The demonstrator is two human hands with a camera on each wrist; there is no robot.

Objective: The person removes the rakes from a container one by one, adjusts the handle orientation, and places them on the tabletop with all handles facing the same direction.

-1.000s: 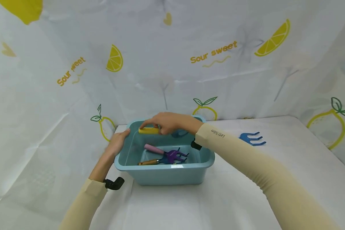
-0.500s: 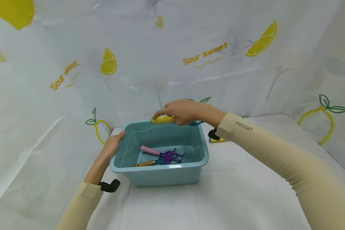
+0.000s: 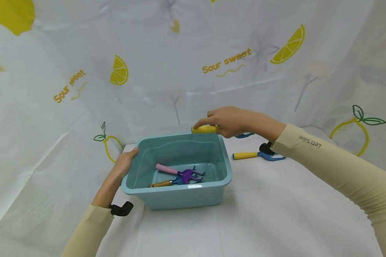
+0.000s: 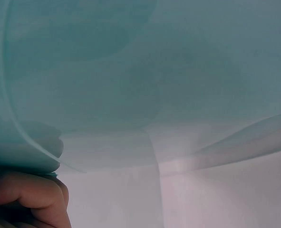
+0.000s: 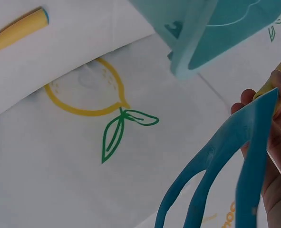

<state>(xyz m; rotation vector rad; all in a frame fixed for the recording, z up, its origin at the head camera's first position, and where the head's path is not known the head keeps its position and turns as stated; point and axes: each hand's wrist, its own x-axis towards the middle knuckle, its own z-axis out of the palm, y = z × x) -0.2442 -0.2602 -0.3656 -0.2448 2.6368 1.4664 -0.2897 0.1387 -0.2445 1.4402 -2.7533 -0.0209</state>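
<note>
My right hand (image 3: pixel 233 120) grips the yellow handle of a blue-tined garden hand rake (image 3: pixel 206 129), held above the basin's far right rim. In the right wrist view the blue tines (image 5: pixel 216 147) spread downwards, clear of the basin. At the left side my left hand (image 3: pixel 123 165) holds the rim of the light blue plastic basin (image 3: pixel 183 198), thumb on top. Its curled fingers (image 4: pixel 40 192) show under the rim in the left wrist view. Inside the basin lie a purple hand rake with a pink handle (image 3: pixel 166 169) and a blue tool with a wooden handle (image 3: pixel 161 184), partly overlapped.
Right of the basin, another yellow-handled blue hand rake (image 3: pixel 245 155) lies on the white tablecloth (image 3: pixel 260 214), its head partly behind the right wrist's camera. A lemon-printed white sheet (image 3: pixel 167 78) rises close behind the basin.
My right hand has lifted the yellow-handled rake out of the basin and carried it up and right. The second yellow-handled rake has come into fuller view. My left hand stays on the rim.
</note>
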